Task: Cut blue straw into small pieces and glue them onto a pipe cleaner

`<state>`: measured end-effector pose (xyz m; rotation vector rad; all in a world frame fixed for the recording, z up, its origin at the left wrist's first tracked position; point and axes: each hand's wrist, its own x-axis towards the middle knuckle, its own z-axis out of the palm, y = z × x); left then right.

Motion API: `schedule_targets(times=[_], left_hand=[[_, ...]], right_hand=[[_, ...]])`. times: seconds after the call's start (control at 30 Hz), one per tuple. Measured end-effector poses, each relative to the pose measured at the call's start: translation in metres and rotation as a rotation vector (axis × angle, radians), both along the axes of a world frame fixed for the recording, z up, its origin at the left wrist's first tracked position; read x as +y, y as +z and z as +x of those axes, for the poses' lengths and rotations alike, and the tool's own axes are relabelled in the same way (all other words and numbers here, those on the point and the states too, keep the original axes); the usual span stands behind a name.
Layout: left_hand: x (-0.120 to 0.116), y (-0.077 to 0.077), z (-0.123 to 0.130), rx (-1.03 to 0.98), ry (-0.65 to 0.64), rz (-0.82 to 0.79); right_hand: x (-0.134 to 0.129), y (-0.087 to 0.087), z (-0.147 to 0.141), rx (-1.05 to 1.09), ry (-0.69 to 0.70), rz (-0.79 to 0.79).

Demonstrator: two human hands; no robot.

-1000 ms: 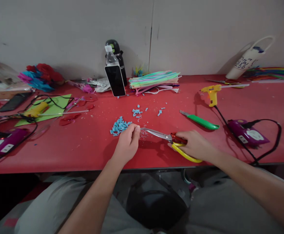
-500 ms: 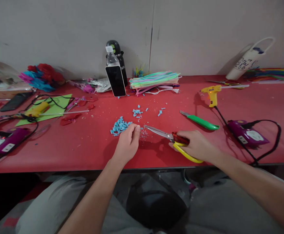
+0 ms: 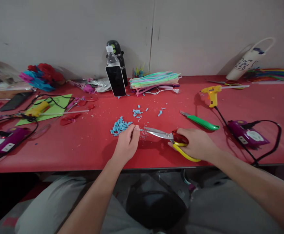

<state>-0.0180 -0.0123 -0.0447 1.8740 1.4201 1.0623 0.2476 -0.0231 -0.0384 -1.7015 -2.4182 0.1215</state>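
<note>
My left hand [image 3: 127,140] is closed in a pinch, thumb against the fingers. A small blue piece [image 3: 141,130] shows just at its fingertips, mostly hidden. My right hand [image 3: 197,143] grips scissors [image 3: 159,133] by their red and yellow handles, with the blades pointing left and the tips close to the left fingertips. Beside the left hand lies a pile of short blue cut pieces [image 3: 119,126]. Beyond it are a smaller cluster of blue pieces [image 3: 137,112] and a few loose ones [image 3: 160,112]. Tiny pale clippings [image 3: 144,136] are scattered beneath the blade tips.
A green utility knife [image 3: 202,122] and a yellow glue gun [image 3: 213,94] lie right, near a purple power block [image 3: 247,134]. At the back, a phone [image 3: 116,81] leans on a bottle by bundled pipe cleaners [image 3: 155,80]. Another glue gun [image 3: 37,109] lies left among cords.
The scissors and my right hand have shifted slightly left, and the blades look a little wider apart. My left hand stays in nearly the same place.
</note>
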Motion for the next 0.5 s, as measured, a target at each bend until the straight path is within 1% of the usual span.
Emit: schedule_targets(times=[0.13,0.5], left_hand=[[0.0007,-0.0010,0.0002,-0.006,0.017,0.005],[0.0010,-0.0007,-0.0009,-0.007,-0.003,0.006]], right_hand=[[-0.0011,-0.0032,-0.0075,0.040,0.049,-0.007],[0.0000,-0.0081,-0.0072,0.068,-0.001,0.007]])
